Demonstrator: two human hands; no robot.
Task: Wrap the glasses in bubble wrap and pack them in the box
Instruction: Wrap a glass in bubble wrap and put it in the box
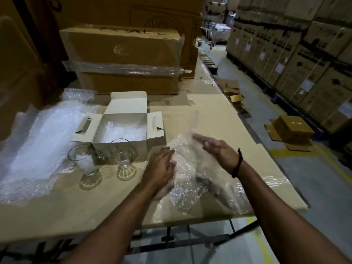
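Observation:
A bundle of bubble wrap (185,168) lies on the cardboard-covered table (219,119) in front of me; what it covers is hidden. My left hand (161,166) presses its left side with fingers spread. My right hand (213,147) hovers over its top, fingers straight and blurred. Two clear footed glasses stand to the left: one (84,163) stuffed with white filling, the other (124,158) with nothing inside. Behind them sits an open white box (122,128) with bubble wrap on its bottom.
A large sheet of bubble wrap (36,143) spreads over the table's left side. Taped brown cartons (123,60) are stacked at the back. The table edge runs along the right, with a warehouse aisle, small cartons (291,128) on the floor and stacked boxes beyond.

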